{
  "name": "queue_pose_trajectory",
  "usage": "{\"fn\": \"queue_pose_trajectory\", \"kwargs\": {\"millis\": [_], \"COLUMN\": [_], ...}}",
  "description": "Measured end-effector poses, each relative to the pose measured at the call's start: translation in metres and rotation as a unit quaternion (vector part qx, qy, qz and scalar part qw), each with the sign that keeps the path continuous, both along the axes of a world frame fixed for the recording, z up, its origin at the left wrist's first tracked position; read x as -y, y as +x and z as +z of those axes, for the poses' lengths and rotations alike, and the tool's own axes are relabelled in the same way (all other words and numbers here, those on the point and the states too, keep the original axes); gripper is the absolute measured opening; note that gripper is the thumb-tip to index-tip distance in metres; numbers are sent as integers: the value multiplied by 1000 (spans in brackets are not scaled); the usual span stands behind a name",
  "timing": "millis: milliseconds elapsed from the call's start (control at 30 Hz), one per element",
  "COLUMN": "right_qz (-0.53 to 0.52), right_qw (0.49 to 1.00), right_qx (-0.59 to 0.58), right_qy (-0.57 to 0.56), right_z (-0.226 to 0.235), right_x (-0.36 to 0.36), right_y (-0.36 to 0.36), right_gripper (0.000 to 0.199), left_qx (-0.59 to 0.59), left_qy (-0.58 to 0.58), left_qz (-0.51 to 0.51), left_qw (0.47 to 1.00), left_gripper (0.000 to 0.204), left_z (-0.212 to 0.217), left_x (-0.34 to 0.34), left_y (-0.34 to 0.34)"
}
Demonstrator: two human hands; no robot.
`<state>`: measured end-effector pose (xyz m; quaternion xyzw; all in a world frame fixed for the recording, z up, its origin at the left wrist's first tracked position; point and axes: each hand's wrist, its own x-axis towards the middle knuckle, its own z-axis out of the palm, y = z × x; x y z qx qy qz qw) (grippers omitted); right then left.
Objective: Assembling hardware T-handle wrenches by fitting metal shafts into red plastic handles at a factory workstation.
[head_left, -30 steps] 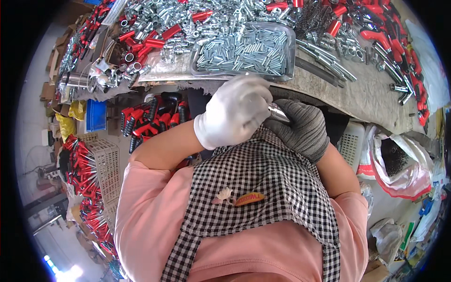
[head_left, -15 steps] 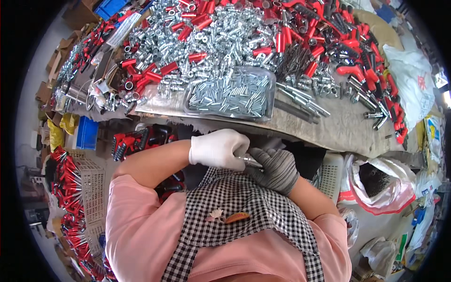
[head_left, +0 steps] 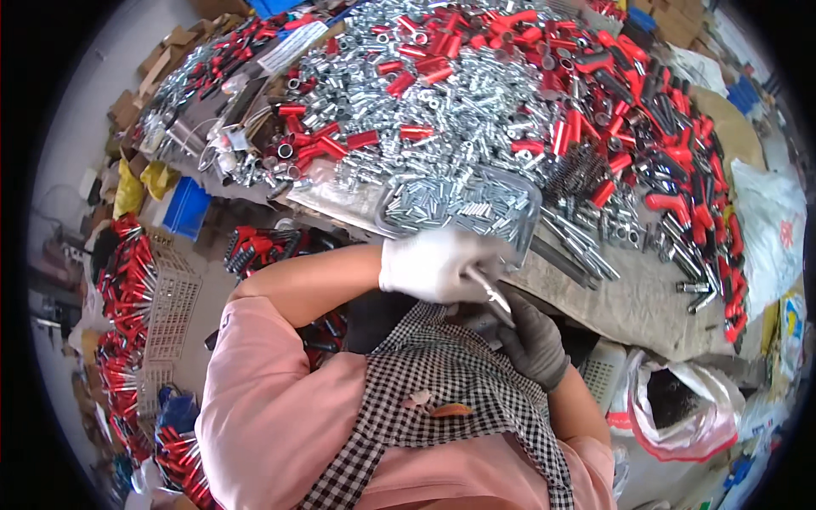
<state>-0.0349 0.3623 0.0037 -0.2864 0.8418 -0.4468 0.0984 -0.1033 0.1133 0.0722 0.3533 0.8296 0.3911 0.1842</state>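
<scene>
My left hand [head_left: 444, 265], in a white glove, is closed around the upper end of a shiny metal cylindrical part [head_left: 493, 297] and blurred by motion. The part slants down to the right in front of my apron. At its lower end is my right hand [head_left: 537, 347], in a dark grey glove, its fingers bent around that end and partly hidden. Just beyond the left glove, a clear plastic tray [head_left: 534, 223] of small metal pins [head_left: 463, 204] sits at the table's near edge.
Silver fittings and red sleeves [head_left: 433, 72] heap across the worktable [head_left: 629, 297]. Red-and-black handles [head_left: 680, 170] lie at right, beside metal rods [head_left: 578, 242]. A white sack [head_left: 688, 416] stands low right; a basket [head_left: 174, 297] and red-handled tools [head_left: 127, 314] are at left.
The view has shifted, so the table sits further right and lower. My left hand has moved closer to the tray, and the metal part is tilted more steeply between my hands.
</scene>
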Motion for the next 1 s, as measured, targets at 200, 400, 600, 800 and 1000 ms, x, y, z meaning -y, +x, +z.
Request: {"fn": "queue_pose_trajectory", "kwargs": {"millis": [200, 400, 600, 800, 1000], "right_qz": [-84, -74, -104, -57, -12], "right_qw": [955, 967, 926, 855, 839], "right_qx": [139, 137, 203, 342, 379], "right_qy": [-249, -203, -301, -386, -390], "right_z": [-12, -14, -14, 16, 14], "right_x": [-8, -9, 4, 28, 41], "right_y": [3, -4, 0, 0, 10], "right_gripper": [55, 60, 65, 70, 65], "left_qx": [-303, -243, -233, 193, 265], "left_qy": [-99, -397, 76, 614, 666], "left_qz": [427, 361, 513, 155, 51], "left_qw": [846, 808, 822, 749, 696], "left_gripper": [59, 43, 40, 44, 56], "left_z": [6, -45, -31, -19, -40], "left_x": [81, 168, 160, 97, 72], "left_y": [-93, -139, -137, -69, -24]}}
